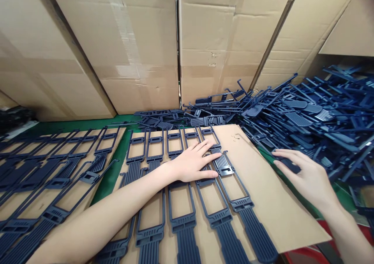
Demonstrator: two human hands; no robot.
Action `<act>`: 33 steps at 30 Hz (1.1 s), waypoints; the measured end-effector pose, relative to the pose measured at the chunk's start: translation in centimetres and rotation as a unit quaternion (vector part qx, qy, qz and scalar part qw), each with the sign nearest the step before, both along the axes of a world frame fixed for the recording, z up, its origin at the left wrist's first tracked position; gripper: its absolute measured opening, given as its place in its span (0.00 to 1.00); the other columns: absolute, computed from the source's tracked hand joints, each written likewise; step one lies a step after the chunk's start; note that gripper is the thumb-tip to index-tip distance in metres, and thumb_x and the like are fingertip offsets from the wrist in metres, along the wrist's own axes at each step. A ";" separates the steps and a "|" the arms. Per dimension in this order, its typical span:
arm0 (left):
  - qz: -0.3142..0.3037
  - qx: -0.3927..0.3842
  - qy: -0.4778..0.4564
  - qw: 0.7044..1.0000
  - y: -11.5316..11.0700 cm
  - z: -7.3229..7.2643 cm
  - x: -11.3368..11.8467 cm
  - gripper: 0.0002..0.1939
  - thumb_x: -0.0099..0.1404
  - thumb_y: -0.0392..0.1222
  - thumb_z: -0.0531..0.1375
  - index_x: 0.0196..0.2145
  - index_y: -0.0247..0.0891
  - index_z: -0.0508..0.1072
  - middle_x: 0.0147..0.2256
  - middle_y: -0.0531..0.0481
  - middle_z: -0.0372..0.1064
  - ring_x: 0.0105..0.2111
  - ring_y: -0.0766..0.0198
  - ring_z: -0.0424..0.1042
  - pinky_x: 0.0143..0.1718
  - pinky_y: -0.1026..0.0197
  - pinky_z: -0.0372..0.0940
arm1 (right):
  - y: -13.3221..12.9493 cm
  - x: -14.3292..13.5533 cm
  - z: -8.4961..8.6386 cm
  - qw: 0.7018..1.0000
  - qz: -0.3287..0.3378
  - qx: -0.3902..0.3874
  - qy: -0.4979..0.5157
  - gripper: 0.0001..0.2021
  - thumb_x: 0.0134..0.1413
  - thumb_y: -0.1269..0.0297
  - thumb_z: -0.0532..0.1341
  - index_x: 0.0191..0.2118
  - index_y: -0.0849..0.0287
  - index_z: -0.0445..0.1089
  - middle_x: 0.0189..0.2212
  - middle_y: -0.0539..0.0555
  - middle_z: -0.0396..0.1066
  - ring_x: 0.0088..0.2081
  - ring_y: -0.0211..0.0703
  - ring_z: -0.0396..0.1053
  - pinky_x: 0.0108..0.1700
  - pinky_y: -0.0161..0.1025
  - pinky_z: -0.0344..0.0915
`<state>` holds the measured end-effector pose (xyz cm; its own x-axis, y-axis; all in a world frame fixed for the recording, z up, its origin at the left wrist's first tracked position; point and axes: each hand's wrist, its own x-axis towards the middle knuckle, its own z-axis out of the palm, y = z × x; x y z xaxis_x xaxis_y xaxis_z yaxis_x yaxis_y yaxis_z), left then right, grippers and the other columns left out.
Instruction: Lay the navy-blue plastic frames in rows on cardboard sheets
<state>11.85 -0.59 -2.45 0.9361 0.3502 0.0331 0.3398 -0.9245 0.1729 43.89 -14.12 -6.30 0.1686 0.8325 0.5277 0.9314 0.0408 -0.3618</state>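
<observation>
"Head view, starting from the near edge: what is closest?"

"Ribbed tails of a front row of navy plastic frames (187, 243), lying side by side on a cardboard sheet (271, 213). The sheet's right strip is bare, and a bit of something red (306, 256) shows past its near right corner."

"And the left hand?"

"The left hand (189, 164) is palm down over the middle of that sheet, fingers fanned wide, gripping nothing that I can see. Its thumb and fingers cover parts of the frames where the two rows meet. The forearm crosses above the left part of the front row."

"Where is the right one?"

"The right hand (312, 176) is just beyond the sheet's right edge, thumb and fingers bent with a narrow gap. A dark blue piece (289, 164) shows at that gap; I cannot tell whether it is held or merely lies behind."

"What about farther off?"

"A back row of matching frames (133, 169) points its tails towards the front row. Left of it, past a strip of green tabletop (121, 153), a second cardboard sheet (71, 192) carries more frames. Beyond lies a low heap of loose frames (157, 120), joining a tall tangled pile (309, 108) on the right. Large taped cartons (122, 53) stand behind everything."
</observation>
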 end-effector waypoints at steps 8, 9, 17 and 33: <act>0.002 0.001 0.012 1.000 -0.1 0.3 0.0 0.36 0.68 0.64 0.45 0.65 0.40 0.53 0.67 0.39 0.35 0.67 0.49 0.33 0.64 0.44 0.37 | -0.1 -2.0 0.9 0.997 0.065 -0.043 0.013 0.11 0.58 0.54 0.57 0.41 0.53 0.71 0.47 0.53 0.71 0.48 0.50 0.68 0.49 0.47 0.66; 0.002 0.002 0.012 1.000 -0.1 0.3 0.0 0.36 0.68 0.64 0.45 0.65 0.40 0.53 0.67 0.39 0.35 0.67 0.50 0.33 0.64 0.44 0.37 | -0.1 -2.2 0.9 0.996 0.077 -0.051 0.007 0.11 0.58 0.54 0.57 0.40 0.53 0.71 0.47 0.53 0.71 0.48 0.50 0.69 0.49 0.47 0.66; -0.001 0.002 0.010 1.000 -0.1 0.2 0.1 0.36 0.67 0.64 0.45 0.65 0.40 0.53 0.67 0.40 0.34 0.67 0.50 0.32 0.64 0.44 0.38 | 0.0 -4.1 1.1 0.990 0.113 -0.078 -0.023 0.14 0.59 0.54 0.55 0.40 0.55 0.75 0.47 0.56 0.71 0.48 0.53 0.69 0.54 0.53 0.65; -0.003 0.001 0.004 1.000 -0.1 0.2 0.0 0.36 0.67 0.64 0.46 0.65 0.40 0.53 0.67 0.39 0.35 0.67 0.50 0.33 0.64 0.44 0.38 | 3.2 -4.8 1.9 0.980 0.169 -0.093 -0.053 0.11 0.58 0.63 0.54 0.44 0.56 0.67 0.44 0.57 0.71 0.46 0.51 0.70 0.49 0.50 0.68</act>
<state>11.87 -0.67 -2.28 0.9384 0.3446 0.0260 0.3357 -0.9268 0.1686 39.10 -10.95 -4.44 -0.1814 0.9145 0.3617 0.9088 0.2964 -0.2936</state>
